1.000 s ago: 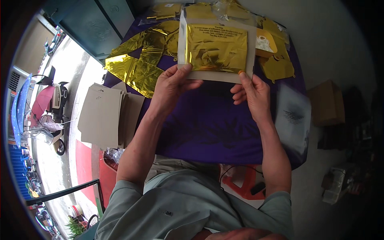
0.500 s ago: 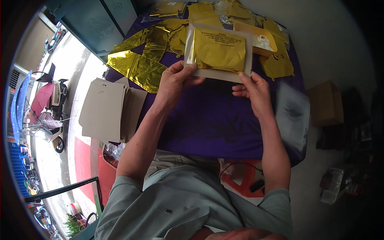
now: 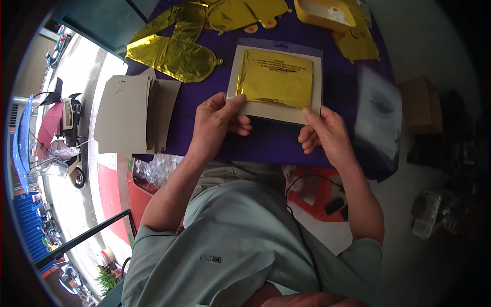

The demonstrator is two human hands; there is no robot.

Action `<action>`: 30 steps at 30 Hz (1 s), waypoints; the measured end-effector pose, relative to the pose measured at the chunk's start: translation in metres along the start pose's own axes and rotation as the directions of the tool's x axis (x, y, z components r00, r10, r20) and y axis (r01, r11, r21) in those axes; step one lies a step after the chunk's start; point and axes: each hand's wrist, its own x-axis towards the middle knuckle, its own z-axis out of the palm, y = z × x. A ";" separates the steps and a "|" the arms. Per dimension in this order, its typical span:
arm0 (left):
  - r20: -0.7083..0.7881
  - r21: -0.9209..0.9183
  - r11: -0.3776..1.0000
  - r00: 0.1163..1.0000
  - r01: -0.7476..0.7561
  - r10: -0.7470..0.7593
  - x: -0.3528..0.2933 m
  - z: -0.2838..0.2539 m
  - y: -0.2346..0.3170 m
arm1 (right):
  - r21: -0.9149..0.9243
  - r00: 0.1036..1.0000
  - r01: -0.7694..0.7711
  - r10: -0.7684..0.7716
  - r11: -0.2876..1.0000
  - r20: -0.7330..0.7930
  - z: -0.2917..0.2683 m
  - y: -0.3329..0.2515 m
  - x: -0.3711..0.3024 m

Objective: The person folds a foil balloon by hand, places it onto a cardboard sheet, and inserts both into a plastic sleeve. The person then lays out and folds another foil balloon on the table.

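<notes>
Gold foil packet (image 3: 276,79), backed by pale card (image 3: 271,111), held above purple worktop (image 3: 337,84); lower corners pinched by left hand (image 3: 216,120) and right hand (image 3: 327,128). Since half second ago, packet drawn nearer body, overlap with yellow tray (image 3: 305,19) gone; front obscured only by thumbs at corners. Foil shapes (image 3: 192,61) beyond; card stack (image 3: 121,115) left, clear bags (image 3: 376,120) right.

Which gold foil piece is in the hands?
The folded rectangle on the pale card, which the left hand and right hand grip; the other foil pieces lie farther off on the purple cloth.
</notes>
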 end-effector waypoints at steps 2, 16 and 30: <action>-0.005 0.001 1.000 1.000 0.015 -0.015 -0.010 0.001 -0.002 | 0.034 0.999 -0.035 0.035 0.999 -0.002 0.003 0.000 -0.011; -0.031 0.058 0.998 0.999 0.021 -0.019 -0.046 0.002 -0.013 | 0.021 0.998 -0.036 0.037 0.999 -0.050 0.012 0.027 -0.035; 0.019 -0.035 0.998 0.998 -0.052 0.053 -0.044 -0.004 -0.021 | -0.014 0.988 0.084 -0.085 0.996 -0.125 0.015 0.037 -0.037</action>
